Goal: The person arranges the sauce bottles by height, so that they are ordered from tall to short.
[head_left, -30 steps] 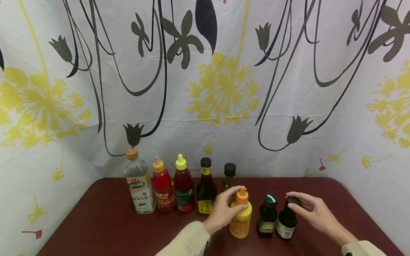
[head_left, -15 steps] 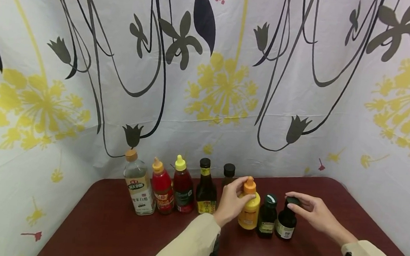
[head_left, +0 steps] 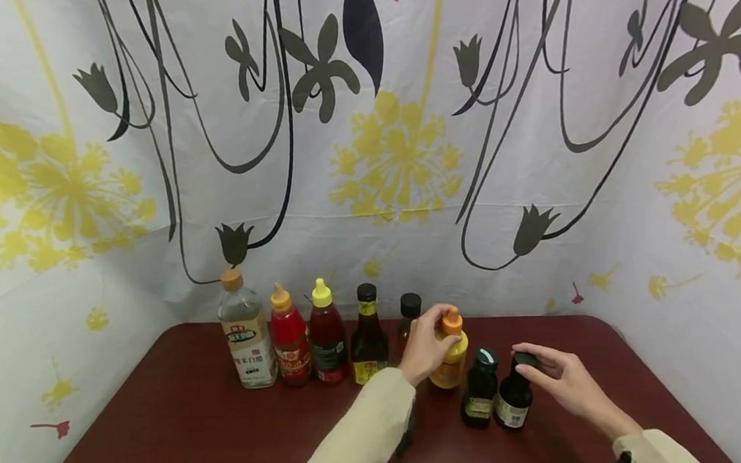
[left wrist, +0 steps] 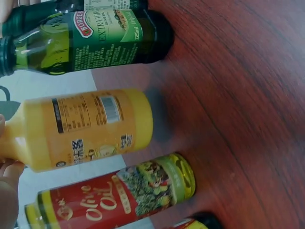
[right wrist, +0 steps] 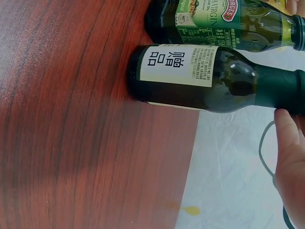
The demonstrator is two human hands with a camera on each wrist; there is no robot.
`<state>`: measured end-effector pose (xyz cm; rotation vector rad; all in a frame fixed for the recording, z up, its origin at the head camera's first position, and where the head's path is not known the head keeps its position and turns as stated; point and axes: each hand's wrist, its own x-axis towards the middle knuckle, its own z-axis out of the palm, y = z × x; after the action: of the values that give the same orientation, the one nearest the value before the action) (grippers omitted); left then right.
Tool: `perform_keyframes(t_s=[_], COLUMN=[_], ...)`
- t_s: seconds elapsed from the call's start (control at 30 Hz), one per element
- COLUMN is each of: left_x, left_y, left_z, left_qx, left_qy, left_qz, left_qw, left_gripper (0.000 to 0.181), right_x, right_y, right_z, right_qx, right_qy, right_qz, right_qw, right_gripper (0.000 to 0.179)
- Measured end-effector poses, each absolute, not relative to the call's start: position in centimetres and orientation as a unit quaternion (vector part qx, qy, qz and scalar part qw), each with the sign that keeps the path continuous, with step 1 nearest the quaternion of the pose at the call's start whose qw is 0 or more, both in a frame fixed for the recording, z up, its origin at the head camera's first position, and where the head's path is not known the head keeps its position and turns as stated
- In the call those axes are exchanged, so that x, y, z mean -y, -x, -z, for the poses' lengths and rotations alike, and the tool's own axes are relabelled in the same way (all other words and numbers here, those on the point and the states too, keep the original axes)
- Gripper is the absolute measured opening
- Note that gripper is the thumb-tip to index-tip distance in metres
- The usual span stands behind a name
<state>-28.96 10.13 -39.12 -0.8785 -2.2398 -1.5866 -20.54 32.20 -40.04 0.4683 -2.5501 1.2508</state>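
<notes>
My left hand [head_left: 424, 345] grips a yellow squeeze bottle [head_left: 449, 371] with an orange nozzle cap, high up at its neck. In the left wrist view that yellow bottle [left wrist: 90, 129] is between a green olive oil bottle [left wrist: 102, 40] and a red-labelled olive oil bottle [left wrist: 112, 200]. Whether its base touches the table cannot be told. My right hand [head_left: 565, 381] pinches the capped neck of a dark glass bottle [head_left: 514, 406], which stands upright on the table. Close beside it stands the green olive oil bottle [head_left: 479, 399]. The right wrist view shows the dark bottle's white label [right wrist: 178, 65].
Along the back left stand a clear vinegar bottle [head_left: 248, 346], two red sauce bottles [head_left: 290, 349] and a dark sauce bottle [head_left: 368, 345]. A black-capped bottle [head_left: 410, 306] is partly hidden behind my left hand. A patterned cloth [head_left: 387, 189] hangs behind the dark red table [head_left: 214, 431].
My left hand has carried the yellow squeeze bottle to the right and back, away from me, towards the black-capped bottle's row. My right hand stays on the dark bottle.
</notes>
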Motion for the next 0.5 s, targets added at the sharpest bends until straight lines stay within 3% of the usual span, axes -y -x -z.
perform_keyframes(t_s=[0.23, 0.5], left_x=[-10.6, -10.9], left_y=[29.6, 29.8], left_z=[39.7, 40.5], left_qx=[0.775, 0.782], left_qy=[0.263, 0.245], left_qz=[0.556, 0.561], left_qw=[0.143, 0.117], left_gripper=[0.037, 0.039], right_x=[-32.0, -32.3], right_y=[20.8, 20.6], right_z=[40.2, 40.1], right_qx=[0.874, 0.881], right_qy=[-0.17, -0.16], right_qz=[-0.437, -0.423], right_qw=[0.13, 0.137], right_gripper=[0.035, 0.034])
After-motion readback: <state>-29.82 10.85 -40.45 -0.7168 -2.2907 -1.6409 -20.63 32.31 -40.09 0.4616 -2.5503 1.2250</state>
